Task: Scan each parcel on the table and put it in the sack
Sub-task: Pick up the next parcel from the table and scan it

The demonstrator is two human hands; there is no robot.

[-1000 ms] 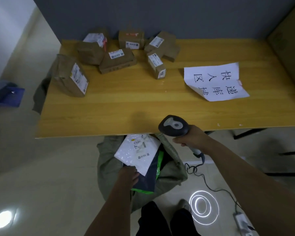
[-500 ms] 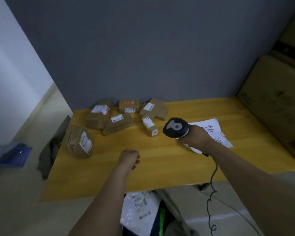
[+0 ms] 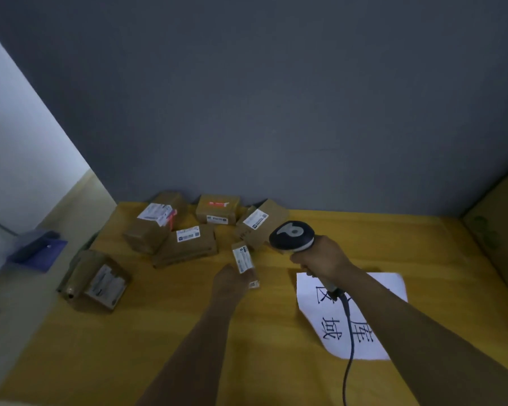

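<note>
Parcel [image 3: 242, 259] lying lengthwise away, left hand [image 3: 232, 284] touching, grip unclear, right hand [image 3: 323, 259] grasping scanner [image 3: 291, 235].

Both bare forearms extend forward over the tabletop [image 3: 159, 332]. Left hand [image 3: 232, 284]: back facing up, fingers at the near end of a small parcel [image 3: 242, 259]; blur hides whether they grip it. Right hand [image 3: 324, 259]: raised, fingers curled round the scanner [image 3: 291, 235] handle.

The left grip [image 3: 232, 284] has come up from the sack, across the table [image 3: 123, 347], onto the small parcel [image 3: 242, 259].
</note>
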